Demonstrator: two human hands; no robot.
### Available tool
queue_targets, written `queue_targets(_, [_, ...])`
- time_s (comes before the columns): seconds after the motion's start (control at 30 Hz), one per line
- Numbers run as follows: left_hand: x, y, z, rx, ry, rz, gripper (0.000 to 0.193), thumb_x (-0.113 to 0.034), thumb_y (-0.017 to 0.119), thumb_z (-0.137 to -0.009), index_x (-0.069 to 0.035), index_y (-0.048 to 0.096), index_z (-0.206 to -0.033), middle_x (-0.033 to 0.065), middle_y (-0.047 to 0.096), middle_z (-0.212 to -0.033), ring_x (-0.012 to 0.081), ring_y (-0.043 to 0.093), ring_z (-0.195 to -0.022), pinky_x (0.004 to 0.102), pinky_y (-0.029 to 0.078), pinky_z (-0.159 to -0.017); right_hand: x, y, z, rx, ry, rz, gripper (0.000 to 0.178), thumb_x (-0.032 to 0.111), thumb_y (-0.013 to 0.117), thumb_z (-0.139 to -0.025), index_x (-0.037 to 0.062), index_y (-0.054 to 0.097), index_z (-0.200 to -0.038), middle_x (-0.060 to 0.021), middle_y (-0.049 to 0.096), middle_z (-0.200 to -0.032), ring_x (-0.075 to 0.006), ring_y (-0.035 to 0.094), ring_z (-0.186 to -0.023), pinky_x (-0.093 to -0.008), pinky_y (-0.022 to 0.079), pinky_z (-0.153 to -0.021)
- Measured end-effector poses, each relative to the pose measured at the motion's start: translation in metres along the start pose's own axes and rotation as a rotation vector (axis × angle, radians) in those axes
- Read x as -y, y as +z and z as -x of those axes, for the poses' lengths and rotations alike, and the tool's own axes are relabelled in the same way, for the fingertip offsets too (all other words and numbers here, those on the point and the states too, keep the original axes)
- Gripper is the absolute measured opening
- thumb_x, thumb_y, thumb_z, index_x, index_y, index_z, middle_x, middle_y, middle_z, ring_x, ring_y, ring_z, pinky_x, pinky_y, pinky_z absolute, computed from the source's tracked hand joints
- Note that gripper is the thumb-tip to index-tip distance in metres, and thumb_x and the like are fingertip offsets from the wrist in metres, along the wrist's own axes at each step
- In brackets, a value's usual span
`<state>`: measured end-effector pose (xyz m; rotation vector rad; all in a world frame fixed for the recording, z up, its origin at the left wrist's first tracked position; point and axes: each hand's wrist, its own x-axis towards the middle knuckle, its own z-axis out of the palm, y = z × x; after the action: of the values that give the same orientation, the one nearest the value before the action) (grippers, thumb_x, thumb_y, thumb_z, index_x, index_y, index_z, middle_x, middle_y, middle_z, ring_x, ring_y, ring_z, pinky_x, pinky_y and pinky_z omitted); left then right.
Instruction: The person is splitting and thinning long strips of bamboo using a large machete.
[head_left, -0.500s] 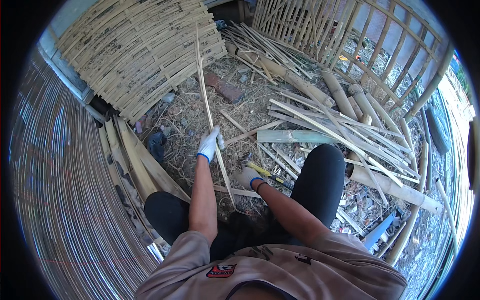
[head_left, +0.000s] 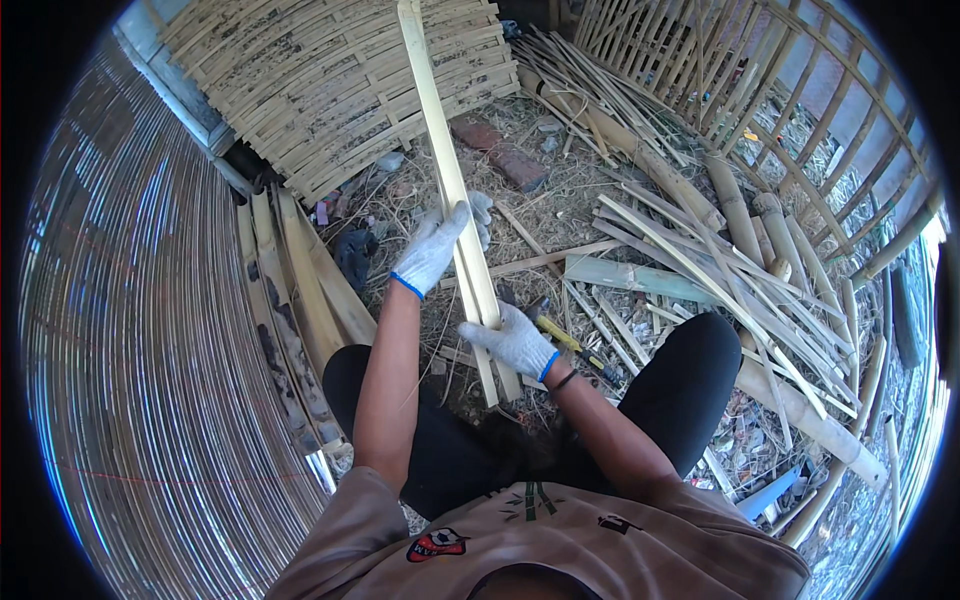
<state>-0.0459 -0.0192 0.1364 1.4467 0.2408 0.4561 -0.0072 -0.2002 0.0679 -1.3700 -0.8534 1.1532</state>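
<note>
Two long pale bamboo strips lie together in front of me, running from near my lap up toward the woven panel. My left hand, in a white glove with a blue cuff, is closed round them at mid-length. Lower down, my right hand, gloved alike, grips the strips near their bottom ends, thumb across the front. On the ground just beyond that hand is a yellow-and-black-handled tool, seemingly a hammer; its head is partly hidden.
A woven bamboo panel leans at the far left. Split bamboo strips are heaped at the right beside thick bamboo poles. A slatted bamboo frame stands at the back right. Bricks lie ahead on the littered ground.
My right hand has come up from beside the yellow-handled tool and taken hold of the strips' lower end. The strips are nearer and more upright. The view has shifted left.
</note>
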Motion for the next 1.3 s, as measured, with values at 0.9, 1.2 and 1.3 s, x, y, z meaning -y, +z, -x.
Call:
queue_targets(0.9, [0.015,-0.008,0.020,-0.227,-0.151,0.368,0.024,-0.015,0.053,-0.101,0.000,0.058,-0.118,0.0037,0.058,-0.082,0.0146,0.055,-0.069,0.0327,0.050,-0.062,-0.039,-0.011,-0.007,-0.457,-0.063,-0.108,0.033,0.032,0.057,-0.099,0.0001,0.063,-0.105,0.0005,0.055,-0.071,-0.0077,0.049,-0.065,-0.0282,0.044,-0.059])
queue_targets(1.2, [0.006,0.023,0.029,-0.324,0.034,0.343,0.027,-0.032,0.054,-0.101,-0.005,0.058,-0.105,-0.0029,0.049,-0.066,0.0082,0.046,-0.053,0.0242,0.039,-0.048,-0.096,-0.034,-0.024,-0.484,0.180,0.413,0.056,0.046,0.065,-0.090,-0.0038,0.058,-0.116,-0.0202,0.066,-0.096,-0.0287,0.066,-0.087,-0.0367,0.051,-0.078])
queue_targets(1.3, [0.016,0.029,0.037,-0.274,0.030,0.322,0.030,-0.032,0.053,-0.102,-0.003,0.058,-0.108,-0.0019,0.051,-0.067,0.0083,0.049,-0.054,0.0245,0.041,-0.048,-0.056,-0.028,-0.018,-0.574,-0.004,0.703,0.063,0.044,0.066,-0.090,-0.0044,0.051,-0.127,-0.0239,0.062,-0.114,-0.0303,0.064,-0.104,-0.0351,0.050,-0.090])
